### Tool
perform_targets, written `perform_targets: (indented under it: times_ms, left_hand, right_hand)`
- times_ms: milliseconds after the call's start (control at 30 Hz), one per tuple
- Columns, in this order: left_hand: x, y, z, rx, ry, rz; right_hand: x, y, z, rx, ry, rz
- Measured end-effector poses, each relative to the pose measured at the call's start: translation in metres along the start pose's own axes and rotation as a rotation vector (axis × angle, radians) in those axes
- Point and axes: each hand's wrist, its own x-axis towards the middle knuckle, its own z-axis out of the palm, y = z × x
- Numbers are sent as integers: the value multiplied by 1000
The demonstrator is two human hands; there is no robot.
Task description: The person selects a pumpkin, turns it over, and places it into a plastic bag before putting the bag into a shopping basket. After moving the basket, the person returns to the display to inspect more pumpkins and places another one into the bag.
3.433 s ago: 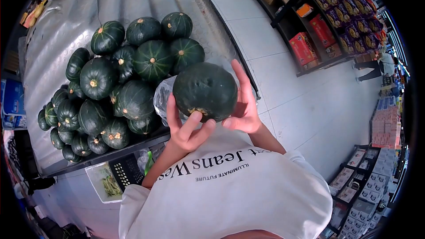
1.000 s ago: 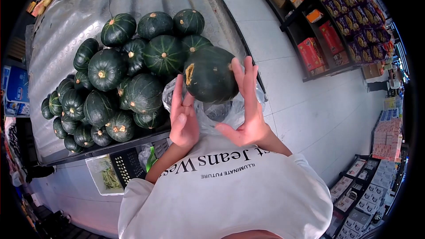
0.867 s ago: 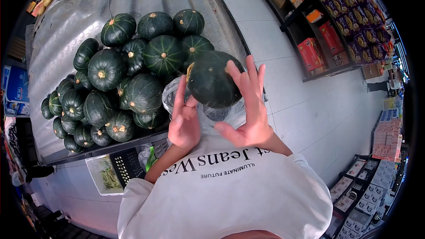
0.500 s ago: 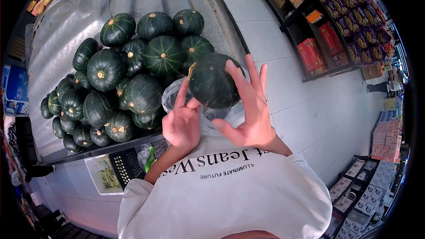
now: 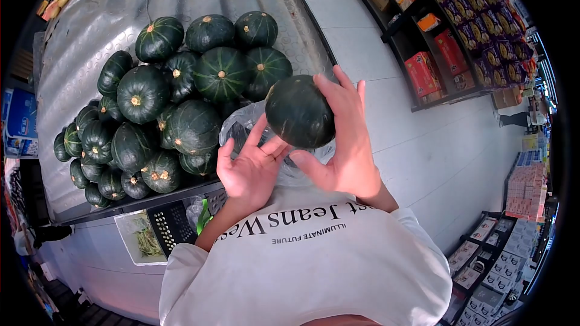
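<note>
A dark green squash (image 5: pixel 299 111) is between my hands, in front of my chest. My right hand (image 5: pixel 345 139) holds it from the right, with fingers along its far right side and the thumb below. Palm up and fingers spread, my left hand (image 5: pixel 251 169) is at its lower left, with fingertips close to its underside; whether they touch it I cannot tell. A clear plastic bag (image 5: pixel 234 122) hangs behind and below the squash, partly hidden by my hands. To the left lies a pile of green squashes (image 5: pixel 143 95).
The pile rests on a grey ridged display surface (image 5: pixel 121 0) with a dark edge. Below that edge are a white crate (image 5: pixel 130 238) of green vegetables and a black basket (image 5: pixel 172 224). Shelves (image 5: pixel 417 36) of packaged goods stand at the upper right, stacked boxes (image 5: pixel 507 259) at the lower right.
The squash has moved slightly right and turned, so its stem end no longer shows. My left hand has turned palm up, and my right fingers lie closer around the squash.
</note>
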Motion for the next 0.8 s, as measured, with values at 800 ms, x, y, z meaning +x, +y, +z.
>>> perform_targets:
  times_ms: [800]
  left_hand:
    - [2,5,0,26,127,-70]
  right_hand:
    - [-1,-16,0,-13,-96,66]
